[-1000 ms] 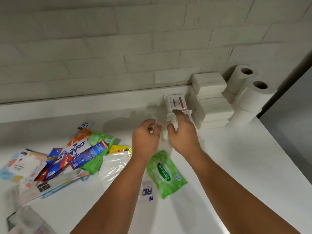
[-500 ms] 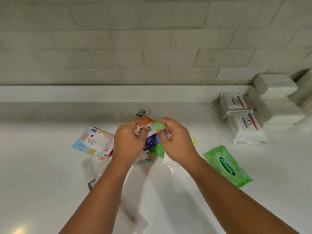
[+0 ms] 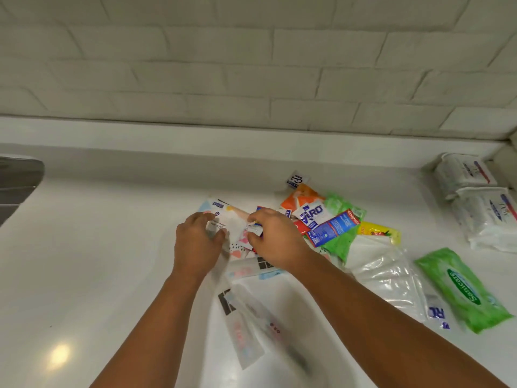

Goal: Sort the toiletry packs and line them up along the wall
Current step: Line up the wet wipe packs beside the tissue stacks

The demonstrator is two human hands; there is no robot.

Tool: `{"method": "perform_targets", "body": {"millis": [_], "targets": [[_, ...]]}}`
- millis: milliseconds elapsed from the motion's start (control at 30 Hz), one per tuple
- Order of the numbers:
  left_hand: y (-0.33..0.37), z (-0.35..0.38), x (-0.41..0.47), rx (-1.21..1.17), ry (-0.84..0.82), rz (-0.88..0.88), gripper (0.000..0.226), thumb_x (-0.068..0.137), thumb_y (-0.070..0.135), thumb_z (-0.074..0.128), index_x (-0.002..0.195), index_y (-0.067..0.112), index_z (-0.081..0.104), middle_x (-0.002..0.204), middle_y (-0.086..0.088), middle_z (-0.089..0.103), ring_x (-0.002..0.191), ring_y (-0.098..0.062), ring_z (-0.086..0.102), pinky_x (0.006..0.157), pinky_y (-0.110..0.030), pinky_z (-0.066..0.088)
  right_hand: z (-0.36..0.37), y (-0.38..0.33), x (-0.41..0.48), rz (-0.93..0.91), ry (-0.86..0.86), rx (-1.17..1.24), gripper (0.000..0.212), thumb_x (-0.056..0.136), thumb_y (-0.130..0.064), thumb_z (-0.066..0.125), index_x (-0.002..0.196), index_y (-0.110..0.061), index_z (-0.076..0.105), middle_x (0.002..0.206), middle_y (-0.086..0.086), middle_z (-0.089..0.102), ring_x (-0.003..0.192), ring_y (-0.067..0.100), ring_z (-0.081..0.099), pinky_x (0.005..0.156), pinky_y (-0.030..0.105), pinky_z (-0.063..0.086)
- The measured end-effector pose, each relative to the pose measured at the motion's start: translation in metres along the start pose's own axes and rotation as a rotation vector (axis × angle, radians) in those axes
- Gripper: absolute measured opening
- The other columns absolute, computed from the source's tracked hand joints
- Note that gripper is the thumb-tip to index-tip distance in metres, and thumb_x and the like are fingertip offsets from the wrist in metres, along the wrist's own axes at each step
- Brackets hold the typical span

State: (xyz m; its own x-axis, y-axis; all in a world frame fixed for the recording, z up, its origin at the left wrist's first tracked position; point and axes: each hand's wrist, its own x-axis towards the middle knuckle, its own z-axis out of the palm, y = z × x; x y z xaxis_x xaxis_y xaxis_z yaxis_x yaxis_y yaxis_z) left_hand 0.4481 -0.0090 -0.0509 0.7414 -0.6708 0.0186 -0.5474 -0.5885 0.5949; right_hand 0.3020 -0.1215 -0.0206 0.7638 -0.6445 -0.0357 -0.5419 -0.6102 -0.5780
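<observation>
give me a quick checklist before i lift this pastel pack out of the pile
1. Left hand grips the pastel pack: ok.
2. Right hand pinches its opposite edge: ok.
3. Nothing lies on top of it: ok.
4. Bare counter at the wall beside the white wipe packs: ok.
5. Which sort it belongs with: cannot tell, print too small.
</observation>
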Motion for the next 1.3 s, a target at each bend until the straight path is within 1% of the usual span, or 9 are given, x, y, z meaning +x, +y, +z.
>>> {"method": "perform_targets", "body": {"millis": [200, 333, 467, 567, 767, 833, 933, 1100, 1300], "targets": [[-0.029, 0.011, 0.015, 0.112, -0.04, -0.098, 0.077, 0.081, 0.06, 0.067, 0.137, 0.013, 0.044, 0.13, -0.009, 0.059, 0.121, -0.032, 0.053, 0.101, -0.044, 0.039, 0.022, -0.008, 0.018, 0.014, -0.114, -0.124, 0.045, 0.086, -0.03, 0.068, 0.127, -0.014, 0.059, 0.125, 0.005, 0.059, 0.114, 0.024, 0.055, 0.097, 0.036, 0.048], [-0.028, 0.008, 0.031, 0.066, -0.032, -0.135, 0.075, 0.085, 0.052, 0.069, 0.139, 0.006, 0.045, 0.13, -0.015, 0.06, 0.12, -0.036, 0.055, 0.101, -0.045, 0.038, 0.033, -0.008, 0.026, 0.015, -0.127, -0.178, 0.044, 0.084, -0.028, 0.07, 0.124, -0.013, 0.06, 0.127, 0.005, 0.056, 0.117, 0.024, 0.051, 0.098, 0.035, 0.047], [-0.028, 0.006, 0.04, -0.181, -0.039, -0.283, 0.065, 0.083, 0.044, 0.075, 0.133, 0.007, 0.055, 0.126, -0.015, 0.065, 0.117, -0.036, 0.06, 0.097, -0.04, 0.047, 0.037, -0.004, 0.027, 0.028, -0.104, -0.135, 0.048, 0.084, -0.026, 0.072, 0.128, -0.011, 0.059, 0.132, 0.004, 0.055, 0.122, 0.024, 0.048, 0.102, 0.034, 0.042], [-0.026, 0.008, 0.041, -0.359, -0.016, -0.309, 0.046, 0.079, 0.036, 0.081, 0.114, 0.01, 0.069, 0.106, -0.008, 0.072, 0.098, -0.03, 0.068, 0.087, -0.039, 0.055, 0.039, -0.001, 0.025, 0.041, -0.068, -0.064, 0.05, 0.083, -0.024, 0.074, 0.129, -0.011, 0.059, 0.132, 0.003, 0.056, 0.121, 0.023, 0.049, 0.101, 0.033, 0.042], [-0.017, -0.003, 0.048, -0.771, 0.073, -0.416, 0.039, 0.071, 0.018, 0.088, 0.106, 0.017, 0.07, 0.1, -0.007, 0.074, 0.086, -0.028, 0.074, 0.08, -0.051, 0.061, 0.041, -0.002, 0.018, 0.053, 0.012, 0.144, 0.056, 0.08, -0.028, 0.078, 0.129, -0.01, 0.058, 0.12, 0.004, 0.064, 0.111, 0.021, 0.058, 0.098, 0.037, 0.049], [-0.009, -0.01, 0.05, -0.797, 0.12, -0.379, 0.037, 0.07, 0.018, 0.089, 0.101, 0.02, 0.07, 0.099, -0.005, 0.074, 0.086, -0.027, 0.074, 0.079, -0.051, 0.061, 0.041, -0.001, 0.015, 0.058, 0.028, 0.219, 0.05, 0.08, -0.029, 0.077, 0.124, -0.013, 0.059, 0.109, 0.002, 0.066, 0.102, 0.019, 0.062, 0.091, 0.038, 0.052], [0.008, -0.024, 0.046, -0.706, 0.202, -0.252, 0.035, 0.071, 0.024, 0.088, 0.1, 0.022, 0.068, 0.096, 0.001, 0.073, 0.085, -0.021, 0.073, 0.079, -0.045, 0.061, 0.037, 0.0, 0.013, 0.076, 0.043, 0.294, 0.048, 0.084, -0.033, 0.073, 0.126, -0.017, 0.058, 0.117, 0.002, 0.066, 0.108, 0.018, 0.061, 0.094, 0.037, 0.052], [0.044, -0.046, 0.031, -0.618, 0.263, -0.013, 0.033, 0.079, 0.031, 0.083, 0.104, 0.022, 0.064, 0.093, 0.007, 0.071, 0.078, -0.004, 0.069, 0.061, -0.012, 0.053, 0.011, 0.002, 0.015, 0.133, 0.087, 0.409, 0.061, 0.089, -0.034, 0.067, 0.143, -0.018, 0.043, 0.141, 0.001, 0.054, 0.126, 0.016, 0.054, 0.105, 0.041, 0.046], [0.09, -0.056, 0.024, -0.842, 0.195, 0.112, 0.033, 0.08, 0.014, 0.082, 0.107, 0.016, 0.063, 0.096, 0.003, 0.074, 0.085, -0.009, 0.073, 0.07, -0.022, 0.057, -0.037, 0.014, 0.019, 0.103, 0.195, 0.676, 0.06, 0.088, -0.022, 0.072, 0.141, -0.013, 0.044, 0.138, 0.003, 0.055, 0.12, 0.016, 0.057, 0.106, 0.037, 0.046]]}}
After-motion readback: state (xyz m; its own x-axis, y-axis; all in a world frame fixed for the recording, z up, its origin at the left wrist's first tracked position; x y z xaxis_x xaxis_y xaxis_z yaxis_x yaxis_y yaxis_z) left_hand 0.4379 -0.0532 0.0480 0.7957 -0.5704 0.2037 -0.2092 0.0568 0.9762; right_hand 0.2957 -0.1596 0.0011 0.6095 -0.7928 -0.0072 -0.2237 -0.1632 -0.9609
